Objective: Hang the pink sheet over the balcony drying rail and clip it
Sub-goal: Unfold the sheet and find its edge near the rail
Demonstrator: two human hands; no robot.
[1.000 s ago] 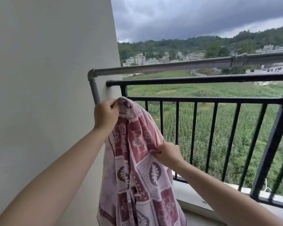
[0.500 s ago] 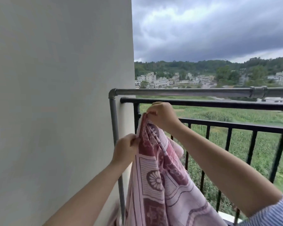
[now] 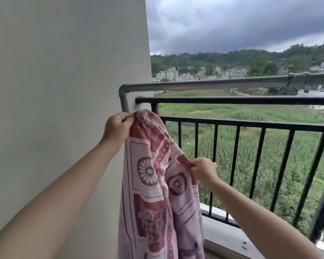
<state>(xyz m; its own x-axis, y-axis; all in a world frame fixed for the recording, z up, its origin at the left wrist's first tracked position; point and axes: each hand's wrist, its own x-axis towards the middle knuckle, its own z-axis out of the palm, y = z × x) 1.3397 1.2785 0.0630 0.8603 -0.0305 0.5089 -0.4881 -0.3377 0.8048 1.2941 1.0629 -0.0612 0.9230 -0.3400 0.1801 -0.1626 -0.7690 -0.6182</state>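
The left hand [image 3: 117, 128] grips the bunched top of the pink patterned cotton sheet [image 3: 153, 193], fingers curled round the gather, just below the grey metal drying rail [image 3: 204, 85]. The right hand [image 3: 203, 170] pinches a fold lower on the sheet's edge. The sheet hangs from the 2 hands beside the white wall [image 3: 64, 90], in front of the black barred balcony railing [image 3: 232, 100], not yet over the rail.

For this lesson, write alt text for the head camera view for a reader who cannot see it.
A left hand and a right hand hold a bunched pink sheet below a grey drying rail on a balcony, not yet over it. Fields lie beyond the black railing.
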